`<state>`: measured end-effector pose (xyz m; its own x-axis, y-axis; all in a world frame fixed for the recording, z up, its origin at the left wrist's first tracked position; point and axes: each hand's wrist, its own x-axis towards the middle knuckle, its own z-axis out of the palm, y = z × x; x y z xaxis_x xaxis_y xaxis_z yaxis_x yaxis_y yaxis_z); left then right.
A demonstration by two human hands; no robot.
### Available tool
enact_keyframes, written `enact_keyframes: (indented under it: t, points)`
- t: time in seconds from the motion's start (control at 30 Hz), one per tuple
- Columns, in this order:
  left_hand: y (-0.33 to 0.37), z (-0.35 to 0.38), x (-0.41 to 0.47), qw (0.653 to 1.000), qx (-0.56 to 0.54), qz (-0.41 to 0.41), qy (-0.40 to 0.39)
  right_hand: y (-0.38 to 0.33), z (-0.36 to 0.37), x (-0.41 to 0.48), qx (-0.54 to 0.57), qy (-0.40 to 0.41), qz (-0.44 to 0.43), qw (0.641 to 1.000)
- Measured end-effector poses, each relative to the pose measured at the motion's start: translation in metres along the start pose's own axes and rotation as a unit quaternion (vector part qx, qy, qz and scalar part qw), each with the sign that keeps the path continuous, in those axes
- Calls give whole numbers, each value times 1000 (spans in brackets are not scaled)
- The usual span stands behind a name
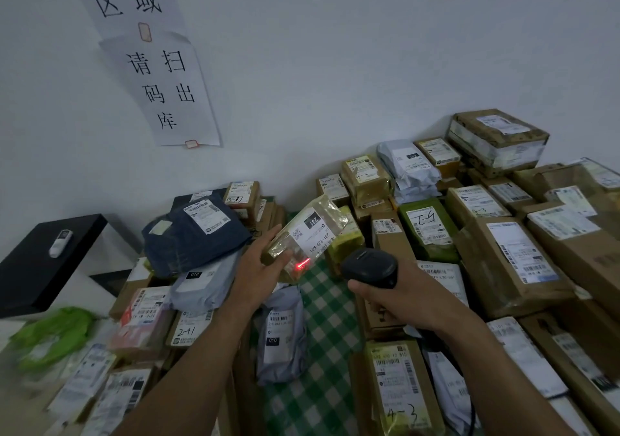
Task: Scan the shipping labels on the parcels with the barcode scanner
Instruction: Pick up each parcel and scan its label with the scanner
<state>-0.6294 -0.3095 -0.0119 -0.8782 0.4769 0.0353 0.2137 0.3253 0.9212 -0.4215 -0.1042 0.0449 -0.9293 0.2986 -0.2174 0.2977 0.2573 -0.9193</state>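
Observation:
My left hand [258, 269] holds a small taped cardboard parcel [307, 234] lifted above the table, its white shipping label [310, 234] facing up. My right hand [396, 296] grips a black barcode scanner [369, 266] just right of the parcel, pointed at it. A red scan line [302, 263] glows on the parcel's near end, below the label's printed code.
Many parcels cover the green checked tablecloth [322, 341]: a dark blue bag [194, 234] and grey bags [281, 331] at left and centre, cardboard boxes [503, 261] stacked at right. A black box [43, 261] carrying a small white device stands far left. Paper signs hang on the wall.

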Motion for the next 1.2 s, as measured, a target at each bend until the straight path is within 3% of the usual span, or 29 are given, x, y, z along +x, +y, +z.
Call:
enact_keyframes:
  t: [0.47,0.73,0.87,1.1,1.2]
  points:
    - [-11,3,-21,999,12,5,36,6,8,2,-28,-8,-4,1000]
    - [-63,59,-145,984,-93,-120,94,22,38,-8,-20,-27,22,999]
    - [-98,80,-216,957,-170,-210,106,35,60,-21,-41,-40,55,997]
    - [-138,83,-276,922,-194,-302,145,57,95,-44,-43,-71,79,993]
    - [-146,82,-289,930,-168,-302,128,57,102,-51,-51,-74,74,993]
